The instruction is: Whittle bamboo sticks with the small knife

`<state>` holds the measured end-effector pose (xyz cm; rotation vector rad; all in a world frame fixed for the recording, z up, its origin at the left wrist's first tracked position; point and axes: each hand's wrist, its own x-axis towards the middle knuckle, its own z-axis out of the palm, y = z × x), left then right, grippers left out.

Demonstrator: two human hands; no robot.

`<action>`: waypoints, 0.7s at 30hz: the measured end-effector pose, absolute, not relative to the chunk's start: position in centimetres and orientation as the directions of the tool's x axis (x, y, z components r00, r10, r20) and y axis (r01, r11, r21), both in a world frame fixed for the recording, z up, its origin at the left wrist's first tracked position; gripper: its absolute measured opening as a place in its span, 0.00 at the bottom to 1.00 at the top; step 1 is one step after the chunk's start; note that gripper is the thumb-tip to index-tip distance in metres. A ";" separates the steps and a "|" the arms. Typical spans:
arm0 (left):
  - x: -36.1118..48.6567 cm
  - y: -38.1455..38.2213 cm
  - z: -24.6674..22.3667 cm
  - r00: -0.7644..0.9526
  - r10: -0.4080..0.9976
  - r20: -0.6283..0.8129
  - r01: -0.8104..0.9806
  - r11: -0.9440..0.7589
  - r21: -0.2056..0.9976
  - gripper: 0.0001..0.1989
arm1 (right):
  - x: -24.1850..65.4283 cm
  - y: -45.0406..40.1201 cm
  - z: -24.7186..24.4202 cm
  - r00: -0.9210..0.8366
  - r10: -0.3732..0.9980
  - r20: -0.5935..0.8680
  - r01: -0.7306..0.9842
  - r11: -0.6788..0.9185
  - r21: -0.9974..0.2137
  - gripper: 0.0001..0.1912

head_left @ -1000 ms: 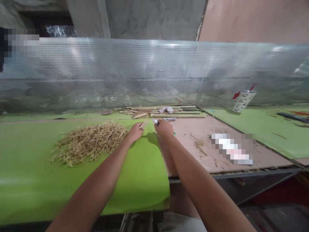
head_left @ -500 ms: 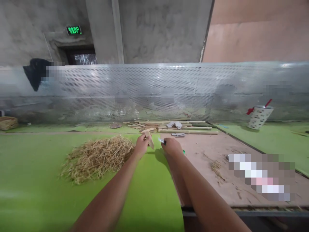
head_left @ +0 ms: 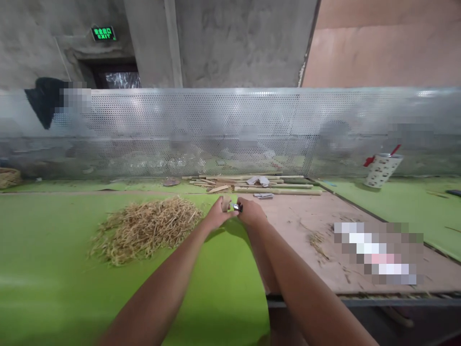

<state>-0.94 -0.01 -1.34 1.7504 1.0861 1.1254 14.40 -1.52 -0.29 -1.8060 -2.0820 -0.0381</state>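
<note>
My left hand is closed on a small flat piece of pale wood. My right hand grips a small knife, perhaps a utility knife, with its short shiny blade turned toward the wood. Both hands are close together over the green mat, with the blade right beside the wood; contact between them is too small to make out. Left of my hands lies a loose heap of straw-coloured shavings. A pale wooden sliver rests just beyond my fingers.
Thin wooden sticks lie along the back below a perforated metal screen. Grey folded scraps sit near them. On the right are a patterned cup with a red straw and a pinkish board bearing some shavings. A basket stands far left.
My hands have come together, bringing the knife up to the wood piece. The wood, slanting downward before, is now mostly hidden by my fingers. The view has shifted slightly.
</note>
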 end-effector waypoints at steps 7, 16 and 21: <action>-0.6 0.0 -1.3 0.339 0.909 0.244 0.310 -0.353 0.883 0.20 | 14.0 -2.1 -0.1 -0.188 0.935 0.300 0.939 0.260 -0.223 0.37; -0.4 0.2 -1.0 0.345 0.877 0.335 0.412 -0.462 0.785 0.14 | 13.9 -1.9 0.0 -0.245 0.932 0.267 0.953 0.282 -0.110 0.33; -0.5 0.5 -1.0 0.349 0.861 0.370 0.443 -0.500 0.745 0.09 | 13.2 -2.2 0.4 -0.193 0.949 0.250 0.974 0.216 -0.069 0.22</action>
